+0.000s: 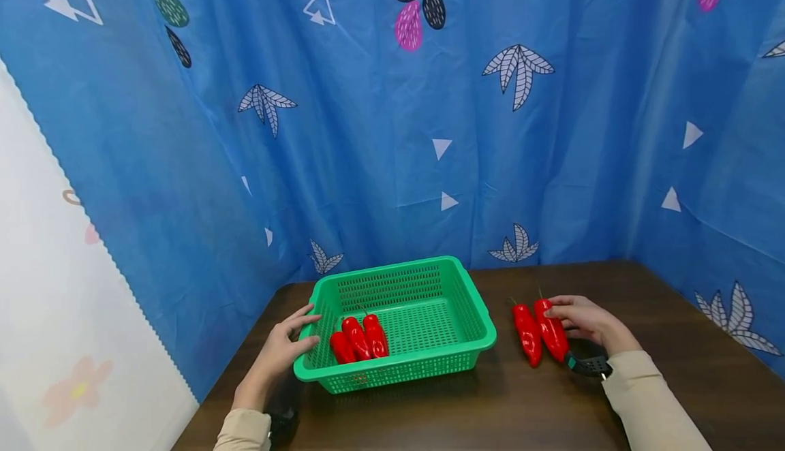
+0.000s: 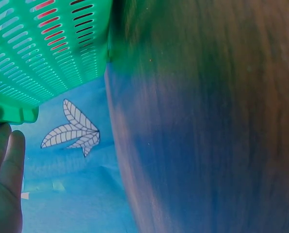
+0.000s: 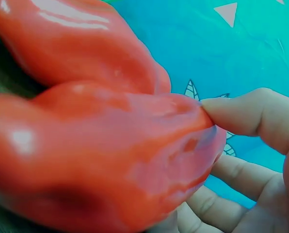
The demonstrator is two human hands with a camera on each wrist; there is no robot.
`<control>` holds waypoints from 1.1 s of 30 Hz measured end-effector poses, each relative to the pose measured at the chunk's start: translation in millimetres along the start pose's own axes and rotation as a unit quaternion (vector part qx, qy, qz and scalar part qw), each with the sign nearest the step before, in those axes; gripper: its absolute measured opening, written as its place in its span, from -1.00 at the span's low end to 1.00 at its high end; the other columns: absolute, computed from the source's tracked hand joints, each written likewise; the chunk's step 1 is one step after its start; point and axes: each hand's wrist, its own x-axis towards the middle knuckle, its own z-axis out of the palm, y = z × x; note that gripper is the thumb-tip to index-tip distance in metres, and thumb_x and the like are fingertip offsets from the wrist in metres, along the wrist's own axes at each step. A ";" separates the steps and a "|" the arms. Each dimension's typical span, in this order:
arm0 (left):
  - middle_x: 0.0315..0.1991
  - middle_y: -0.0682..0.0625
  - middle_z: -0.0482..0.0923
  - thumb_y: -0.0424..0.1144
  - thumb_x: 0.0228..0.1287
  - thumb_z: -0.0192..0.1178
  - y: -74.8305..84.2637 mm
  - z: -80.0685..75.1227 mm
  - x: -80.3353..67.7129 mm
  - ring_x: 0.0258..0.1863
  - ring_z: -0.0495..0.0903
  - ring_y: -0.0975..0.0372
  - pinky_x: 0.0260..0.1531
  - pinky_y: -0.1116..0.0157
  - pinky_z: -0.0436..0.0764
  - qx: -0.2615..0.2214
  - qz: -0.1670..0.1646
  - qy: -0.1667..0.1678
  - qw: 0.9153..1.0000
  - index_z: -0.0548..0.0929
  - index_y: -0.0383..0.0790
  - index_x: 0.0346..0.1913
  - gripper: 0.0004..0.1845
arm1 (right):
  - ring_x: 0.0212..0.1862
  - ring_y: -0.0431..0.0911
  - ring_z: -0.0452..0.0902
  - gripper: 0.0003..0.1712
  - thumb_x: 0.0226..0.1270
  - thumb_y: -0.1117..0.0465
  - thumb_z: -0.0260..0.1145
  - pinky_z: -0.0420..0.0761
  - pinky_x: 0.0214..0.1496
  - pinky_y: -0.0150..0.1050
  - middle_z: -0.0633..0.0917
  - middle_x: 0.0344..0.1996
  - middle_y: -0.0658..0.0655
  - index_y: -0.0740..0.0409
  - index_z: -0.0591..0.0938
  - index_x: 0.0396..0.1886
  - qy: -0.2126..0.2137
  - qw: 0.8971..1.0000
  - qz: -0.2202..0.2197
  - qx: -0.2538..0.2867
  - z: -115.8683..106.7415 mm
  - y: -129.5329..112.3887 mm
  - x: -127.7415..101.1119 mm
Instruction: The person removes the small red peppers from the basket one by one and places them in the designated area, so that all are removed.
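My right hand (image 1: 579, 317) pinches a glossy red pepper (image 1: 550, 332) near its stem end, thumb on one side and fingers on the other. In the right wrist view the held pepper (image 3: 110, 160) fills the foreground. A second red pepper (image 1: 527, 335) lies just left of it on the table. My left hand (image 1: 282, 352) is at the left rim of a green plastic basket (image 1: 392, 361), its fingers and thumb reaching over the edge. Seen from the left wrist, the fingers (image 2: 13, 162) lie nearly straight by the rim. Three red peppers (image 1: 358, 338) rest together inside the basket's left part.
The dark wooden table (image 1: 429, 410) carries everything. A blue patterned curtain (image 1: 392, 165) hangs close behind and along the right side. A white floral cloth (image 1: 67, 301) hangs at the left. Black straps (image 1: 591, 366) with cameras sit at the wrists.
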 end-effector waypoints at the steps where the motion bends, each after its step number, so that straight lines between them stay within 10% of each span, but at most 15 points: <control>1: 0.54 -0.20 0.20 -0.33 0.33 0.28 -0.1 0.2 1.3 0.56 0.09 -0.17 0.45 -0.17 0.24 -0.003 0.000 -0.003 1.000 0.58 -0.31 0.29 -0.53 | -0.16 -0.09 0.66 -0.20 0.41 0.11 0.25 0.75 0.00 -0.09 0.66 0.01 0.26 0.55 0.20 0.41 -0.002 1.000 -0.001 -0.005 -1.2 -0.1 -0.2; 33: 0.54 -0.23 0.19 -0.33 0.33 0.26 -2.4 -0.3 5.2 0.56 0.06 -0.19 0.46 -0.20 0.21 -0.016 -0.003 -0.011 1.000 0.57 -0.32 0.29 -0.53 | -0.06 -0.03 0.60 -0.15 0.40 0.07 0.28 0.74 0.03 -0.13 0.54 0.16 0.47 0.54 0.20 0.43 0.004 0.998 0.032 -0.056 1.9 -11.3 -0.2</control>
